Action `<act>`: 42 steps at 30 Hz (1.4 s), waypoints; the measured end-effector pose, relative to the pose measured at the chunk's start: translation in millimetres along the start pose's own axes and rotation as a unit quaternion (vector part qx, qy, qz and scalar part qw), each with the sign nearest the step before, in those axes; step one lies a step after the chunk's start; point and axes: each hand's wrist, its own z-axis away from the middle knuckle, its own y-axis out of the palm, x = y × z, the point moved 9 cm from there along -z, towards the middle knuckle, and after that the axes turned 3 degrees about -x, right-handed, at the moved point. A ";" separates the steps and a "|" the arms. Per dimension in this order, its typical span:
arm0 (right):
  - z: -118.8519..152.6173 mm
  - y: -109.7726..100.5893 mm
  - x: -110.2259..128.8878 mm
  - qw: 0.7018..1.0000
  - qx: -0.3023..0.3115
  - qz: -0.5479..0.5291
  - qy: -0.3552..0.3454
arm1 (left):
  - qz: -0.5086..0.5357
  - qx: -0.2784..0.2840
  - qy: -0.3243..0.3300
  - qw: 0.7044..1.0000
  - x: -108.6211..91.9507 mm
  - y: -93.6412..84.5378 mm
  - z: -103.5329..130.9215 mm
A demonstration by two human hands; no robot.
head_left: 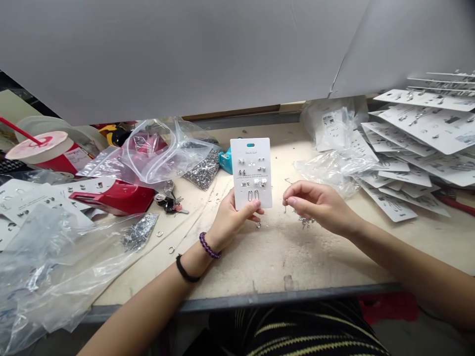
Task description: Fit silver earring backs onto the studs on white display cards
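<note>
A white earring card [251, 168] is held upright in my left hand [243, 210], the thumb across its lower front edge. Several pairs of small silver earrings sit on it in rows, with two long oval ones at the bottom. To its right, my right hand [321, 203] is closed in a pinch on a small silver earring [285, 205], whose thin end hangs below the fingertips. Under that hand lies a little heap of silver earrings [306, 221], partly hidden by the fingers. One loose ring-shaped earring [258, 225] lies on the table below the card.
Stacked earring cards [415, 143] lean at the right, beside clear plastic bags [334, 168]. Left are a red tape dispenser [115, 196], keys [171, 203], a bag of small silver parts [204, 168], a red cup [48, 148] and a large plastic bag [55, 267]. A teal object [225, 160] stands behind the card.
</note>
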 end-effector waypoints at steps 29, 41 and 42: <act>-4.1 7.6 -26.6 0.959 -0.022 -0.261 0.104 | -0.002 -0.031 -0.014 0.999 2.6 -4.1 1.8; 4.4 23.3 -36.8 0.978 0.158 -0.015 0.138 | 0.005 -0.043 0.000 0.999 1.7 -7.3 -0.2; 8.1 27.5 -35.6 0.972 0.186 0.020 0.139 | 0.003 -0.045 0.001 0.999 1.5 -7.7 -0.1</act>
